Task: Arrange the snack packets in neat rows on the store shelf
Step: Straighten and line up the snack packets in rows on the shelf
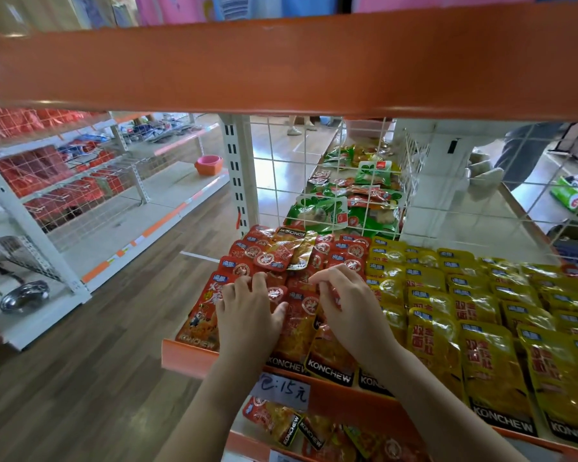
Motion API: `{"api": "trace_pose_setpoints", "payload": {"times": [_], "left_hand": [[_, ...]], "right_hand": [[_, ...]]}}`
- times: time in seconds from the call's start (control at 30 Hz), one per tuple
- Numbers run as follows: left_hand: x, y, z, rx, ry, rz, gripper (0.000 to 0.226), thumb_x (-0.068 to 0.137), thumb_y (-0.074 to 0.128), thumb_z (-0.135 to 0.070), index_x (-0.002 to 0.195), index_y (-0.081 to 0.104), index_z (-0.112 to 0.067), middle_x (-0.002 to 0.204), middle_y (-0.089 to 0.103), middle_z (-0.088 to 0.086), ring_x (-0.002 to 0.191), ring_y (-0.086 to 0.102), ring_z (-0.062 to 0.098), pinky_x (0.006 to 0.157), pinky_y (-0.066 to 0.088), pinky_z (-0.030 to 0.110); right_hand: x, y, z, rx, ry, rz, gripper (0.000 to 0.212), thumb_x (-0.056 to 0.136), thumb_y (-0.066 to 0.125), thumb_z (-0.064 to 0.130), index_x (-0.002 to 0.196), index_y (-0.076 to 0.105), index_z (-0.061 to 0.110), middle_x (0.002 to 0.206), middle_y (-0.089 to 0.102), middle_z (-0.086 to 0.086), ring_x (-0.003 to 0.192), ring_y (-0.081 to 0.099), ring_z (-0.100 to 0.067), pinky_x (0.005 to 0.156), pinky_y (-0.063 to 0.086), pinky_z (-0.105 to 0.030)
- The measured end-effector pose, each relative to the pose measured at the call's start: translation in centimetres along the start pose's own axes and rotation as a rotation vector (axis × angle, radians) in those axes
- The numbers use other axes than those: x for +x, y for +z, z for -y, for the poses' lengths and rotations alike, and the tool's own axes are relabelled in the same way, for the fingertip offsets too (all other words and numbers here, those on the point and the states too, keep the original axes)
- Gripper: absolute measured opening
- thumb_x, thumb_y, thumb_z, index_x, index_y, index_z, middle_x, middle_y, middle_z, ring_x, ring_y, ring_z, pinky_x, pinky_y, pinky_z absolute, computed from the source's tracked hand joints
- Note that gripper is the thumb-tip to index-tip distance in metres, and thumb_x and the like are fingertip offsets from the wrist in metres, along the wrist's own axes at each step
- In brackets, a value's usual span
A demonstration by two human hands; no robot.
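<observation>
Red snack packets (346, 253) lie in overlapping rows at the left end of the orange-edged shelf (181, 356). One red-and-gold packet (292, 246) sits askew and reversed on top of them at the back. My left hand (247, 315) rests on the front red packets, fingers spread and slightly bent. My right hand (344, 301) lies beside it to the right, fingertips curled down onto a red packet. Yellow snack packets (481, 328) fill the shelf to the right in rows.
The orange front of the shelf above (281, 68) hangs close overhead. A white wire grid (281, 168) backs the shelf, with green packets (347, 208) behind it. A handwritten price tag (281, 391) hangs on the shelf edge. More packets (314, 428) lie on the shelf below. Wood-floor aisle at left.
</observation>
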State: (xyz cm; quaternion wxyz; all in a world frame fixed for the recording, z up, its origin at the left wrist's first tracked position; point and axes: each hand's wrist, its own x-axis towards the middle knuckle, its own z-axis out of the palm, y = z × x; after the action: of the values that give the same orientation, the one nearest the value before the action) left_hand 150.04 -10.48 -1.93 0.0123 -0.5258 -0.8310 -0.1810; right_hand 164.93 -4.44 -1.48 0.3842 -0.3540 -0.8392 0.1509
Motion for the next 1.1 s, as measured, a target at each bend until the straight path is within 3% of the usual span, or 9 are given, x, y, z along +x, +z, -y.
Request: {"api": "trace_pose_setpoints", "payload": {"times": [0.2,0.37,0.5,0.67,0.87,0.97,1.03,1.1], "left_hand": [[2.0,-1.3,-0.1,-0.012,0.064,0.023,0.065,0.088,0.05,-0.054,0.14,0.028,-0.022,0.139,0.04,0.002,0.131,0.033,0.024,0.105,0.031,0.042],[5.9,-0.8,-1.2,-0.07,0.1,-0.031,0.053,0.09,0.053,-0.045,0.135,0.04,-0.018,0.132,0.05,0.006,0.124,0.042,0.026,0.103,0.035,0.041],[7.7,0.5,-1.8,-0.044,0.096,0.018,0.06,0.09,0.051,-0.048,0.138,0.036,-0.014,0.131,0.049,0.011,0.124,0.042,0.029,0.104,0.033,0.041],[7.7,2.1,-1.4,-0.023,0.089,-0.018,0.064,0.092,0.046,-0.05,0.141,0.031,-0.013,0.138,0.044,0.011,0.129,0.039,0.028,0.107,0.03,0.04],[7.7,2.6,-1.0,-0.127,0.061,-0.075,0.06,0.09,0.049,-0.05,0.138,0.035,-0.016,0.136,0.046,0.006,0.127,0.04,0.024,0.108,0.029,0.036],[7.5,2.3,-0.9,-0.278,0.043,-0.128,0.057,0.088,0.054,-0.045,0.135,0.037,-0.016,0.131,0.048,0.005,0.121,0.044,0.02,0.103,0.035,0.034],[7.3,1.9,-0.8,-0.426,0.013,-0.181,0.053,0.088,0.057,-0.04,0.131,0.04,-0.015,0.127,0.049,0.004,0.116,0.046,0.018,0.095,0.039,0.029],[7.1,1.4,-0.7,-0.55,-0.028,-0.222,0.049,0.088,0.056,-0.036,0.128,0.04,-0.014,0.124,0.048,0.005,0.112,0.048,0.019,0.091,0.043,0.03]], "right_hand": [[3.0,0.1,0.0,0.009,0.116,0.034,0.021,0.093,0.051,0.007,0.111,0.063,0.008,0.104,0.06,0.0,0.089,0.053,-0.005,0.079,0.042,-0.005],[6.4,1.7,-1.0,-0.017,0.322,0.11,0.019,0.093,0.052,0.014,0.108,0.054,0.001,0.101,0.06,-0.011,0.092,0.06,-0.023,0.075,0.05,-0.029],[8.0,2.9,-0.7,-0.053,0.431,0.163,0.031,0.096,0.05,0.019,0.118,0.047,-0.003,0.106,0.059,-0.014,0.099,0.058,-0.027,0.075,0.042,-0.028],[8.4,3.9,-0.5,-0.111,0.5,0.216,0.032,0.094,0.051,0.024,0.117,0.043,0.003,0.108,0.057,-0.011,0.1,0.057,-0.029,0.079,0.044,-0.038],[8.8,3.9,-0.8,-0.048,0.561,0.184,0.02,0.092,0.051,0.01,0.11,0.045,0.004,0.088,0.054,-0.006,0.084,0.058,-0.025,0.072,0.047,-0.037],[8.8,4.0,-0.7,0.07,0.543,0.069,0.016,0.092,0.051,0.007,0.108,0.051,0.002,0.085,0.055,-0.003,0.077,0.055,-0.017,0.07,0.049,-0.029],[8.8,3.9,-0.7,0.137,0.546,-0.009,0.02,0.094,0.05,0.006,0.111,0.056,0.001,0.095,0.062,-0.008,0.077,0.058,-0.015,0.067,0.05,-0.023],[8.7,3.7,-0.7,0.205,0.571,-0.066,0.026,0.095,0.047,0.005,0.119,0.057,0.0,0.101,0.064,-0.012,0.069,0.058,-0.011,0.053,0.046,-0.013]]}}
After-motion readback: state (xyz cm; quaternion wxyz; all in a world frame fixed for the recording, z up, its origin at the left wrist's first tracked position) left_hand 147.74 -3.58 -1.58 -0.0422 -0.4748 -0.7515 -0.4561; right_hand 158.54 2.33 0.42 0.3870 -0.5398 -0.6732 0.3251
